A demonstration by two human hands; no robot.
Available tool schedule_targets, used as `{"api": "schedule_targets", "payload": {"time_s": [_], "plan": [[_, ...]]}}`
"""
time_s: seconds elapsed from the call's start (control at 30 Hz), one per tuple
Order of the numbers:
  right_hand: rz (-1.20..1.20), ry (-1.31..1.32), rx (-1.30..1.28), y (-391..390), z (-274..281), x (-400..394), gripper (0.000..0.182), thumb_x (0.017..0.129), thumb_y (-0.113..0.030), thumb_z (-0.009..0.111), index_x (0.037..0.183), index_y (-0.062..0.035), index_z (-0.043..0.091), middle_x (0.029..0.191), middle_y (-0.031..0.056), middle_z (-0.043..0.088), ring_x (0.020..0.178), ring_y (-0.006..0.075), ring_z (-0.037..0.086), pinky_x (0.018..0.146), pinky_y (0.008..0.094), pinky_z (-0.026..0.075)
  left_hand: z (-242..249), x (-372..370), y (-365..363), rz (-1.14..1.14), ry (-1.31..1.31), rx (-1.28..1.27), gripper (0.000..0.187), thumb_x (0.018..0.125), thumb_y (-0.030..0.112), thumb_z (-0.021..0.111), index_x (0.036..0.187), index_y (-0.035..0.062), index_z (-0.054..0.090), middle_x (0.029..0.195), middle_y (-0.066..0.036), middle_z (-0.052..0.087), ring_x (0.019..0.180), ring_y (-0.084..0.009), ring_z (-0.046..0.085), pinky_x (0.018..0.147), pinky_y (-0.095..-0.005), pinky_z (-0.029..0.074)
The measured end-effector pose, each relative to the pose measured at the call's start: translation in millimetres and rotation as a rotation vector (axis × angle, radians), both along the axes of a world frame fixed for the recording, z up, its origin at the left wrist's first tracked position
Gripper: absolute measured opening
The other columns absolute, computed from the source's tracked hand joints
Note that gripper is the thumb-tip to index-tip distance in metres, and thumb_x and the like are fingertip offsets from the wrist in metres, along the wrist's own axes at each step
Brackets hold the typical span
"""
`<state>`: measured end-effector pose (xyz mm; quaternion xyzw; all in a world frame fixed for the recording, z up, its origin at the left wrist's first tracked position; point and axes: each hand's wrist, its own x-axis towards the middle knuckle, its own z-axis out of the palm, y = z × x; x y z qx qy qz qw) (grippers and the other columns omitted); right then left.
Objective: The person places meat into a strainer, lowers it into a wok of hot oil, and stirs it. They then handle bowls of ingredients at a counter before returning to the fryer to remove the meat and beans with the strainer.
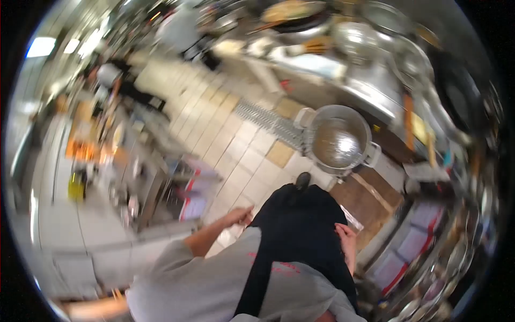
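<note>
My left hand (240, 216) hangs over the tiled floor beside the black apron (300, 231), its fingers loosely bent and apart, holding nothing visible. On the other side, my right hand (346, 234) is at the apron's edge with its fingers loosely extended and nothing seen in them. A large two-handled metal pot (339, 138) stands on the floor in front of me, its inside shiny. One dark shoe (303, 180) shows beyond the apron, just short of the pot.
A metal counter (370, 94) bears pans and bowls at the upper right. Brown cardboard (367, 204) lies beside the pot. Another worktop (80, 129) runs along the left. Two people (109, 76) (179, 29) are farther off. A floor drain (268, 124) crosses the tiles.
</note>
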<state>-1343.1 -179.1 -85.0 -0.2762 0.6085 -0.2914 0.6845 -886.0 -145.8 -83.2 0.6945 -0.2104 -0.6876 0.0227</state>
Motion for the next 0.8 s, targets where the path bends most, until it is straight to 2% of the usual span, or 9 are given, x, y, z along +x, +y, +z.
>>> {"api": "schedule_targets", "payload": {"time_s": [0.03, 0.1, 0.23, 0.47, 0.53, 0.6, 0.63, 0.73, 0.8], "plan": [[0.029, 0.007, 0.046, -6, 1, 0, 0.021, 0.087, -0.021, 0.059, 0.102, -0.0072, 0.065, 0.073, 0.0011, 0.062, 0.056, 0.0060, 0.053, 0.046, 0.0199, 0.042, 7, 9, 2, 0.174, -0.060, -0.128, 0.048, 0.090, 0.051, 0.045, 0.092, 0.0047, 0.057, 0.074, -0.005, 0.062, 0.069, -0.0139, 0.062, 0.056, -0.0240, 0.045], [0.032, 0.011, 0.122, -15, -11, -2, 0.021, 0.087, -0.023, 0.060, 0.101, -0.0085, 0.066, 0.073, 0.0013, 0.062, 0.055, 0.0058, 0.052, 0.045, 0.0194, 0.042, 23, 42, -1, 0.378, -0.242, -0.259, 0.042, 0.089, 0.044, 0.050, 0.099, 0.0045, 0.057, 0.077, -0.008, 0.063, 0.067, -0.0160, 0.063, 0.058, -0.0261, 0.048], [0.031, 0.120, 0.090, -50, -11, 8, 0.020, 0.088, -0.025, 0.059, 0.100, -0.0092, 0.064, 0.069, 0.0001, 0.060, 0.052, 0.0048, 0.050, 0.043, 0.0183, 0.038, 32, 161, 2, 0.824, -0.527, -0.546, 0.036, 0.086, 0.039, 0.055, 0.094, 0.0047, 0.058, 0.072, -0.010, 0.063, 0.059, -0.0155, 0.061, 0.050, -0.0272, 0.048], [-0.015, 0.050, 0.079, -143, -11, 115, 0.022, 0.089, -0.024, 0.058, 0.106, -0.0086, 0.060, 0.068, 0.0000, 0.057, 0.054, 0.0066, 0.050, 0.043, 0.0198, 0.038, 67, 371, 16, 1.608, -0.473, -0.732, 0.031, 0.089, 0.030, 0.054, 0.103, 0.0029, 0.051, 0.072, -0.011, 0.060, 0.054, -0.0165, 0.057, 0.045, -0.0263, 0.045], [-0.090, 0.036, 0.091, -167, 5, 175, 0.023, 0.090, -0.024, 0.057, 0.107, -0.0080, 0.059, 0.069, 0.0004, 0.056, 0.055, 0.0082, 0.050, 0.044, 0.0218, 0.037, 62, 400, 16, 1.562, -0.508, -0.731, 0.030, 0.088, 0.029, 0.056, 0.103, 0.0030, 0.052, 0.072, -0.010, 0.060, 0.056, -0.0165, 0.057, 0.046, -0.0253, 0.045], [-0.131, -0.044, 0.052, -201, 43, 254, 0.024, 0.090, -0.024, 0.057, 0.106, -0.0063, 0.058, 0.069, 0.0010, 0.055, 0.057, 0.0101, 0.052, 0.046, 0.0235, 0.037, 47, 412, 13, 1.436, -0.399, -0.763, 0.021, 0.088, 0.025, 0.057, 0.092, 0.0047, 0.056, 0.067, -0.004, 0.056, 0.053, -0.0114, 0.051, 0.045, -0.0236, 0.041], [-0.139, -0.065, 0.025, -224, 49, 280, 0.023, 0.090, -0.026, 0.056, 0.103, -0.0075, 0.060, 0.079, 0.0025, 0.057, 0.064, 0.0118, 0.053, 0.052, 0.0249, 0.041, 49, 405, 2, 1.295, -0.422, -0.775, 0.018, 0.088, 0.023, 0.056, 0.086, 0.0057, 0.056, 0.063, -0.001, 0.053, 0.050, -0.0089, 0.047, 0.043, -0.0223, 0.038], [-0.187, -0.173, -0.197, -314, 90, 356, 0.029, 0.092, -0.027, 0.053, 0.108, -0.0031, 0.056, 0.081, 0.0067, 0.058, 0.070, 0.0173, 0.057, 0.060, 0.0297, 0.046, 2, 417, 12, 0.846, -0.538, -0.755, 0.017, 0.087, 0.021, 0.057, 0.081, 0.0048, 0.057, 0.061, -0.001, 0.052, 0.049, -0.0066, 0.046, 0.044, -0.0216, 0.037], [-0.197, -0.371, -0.327, -378, 110, 391, 0.049, 0.092, -0.034, 0.049, 0.125, 0.0007, 0.042, 0.098, 0.0159, 0.060, 0.089, 0.0254, 0.061, 0.074, 0.0342, 0.050, -10, 400, 2, 0.648, -0.580, -0.707, 0.016, 0.085, 0.017, 0.059, 0.088, 0.0011, 0.059, 0.065, -0.004, 0.057, 0.056, -0.0089, 0.053, 0.049, -0.0238, 0.041]]}}
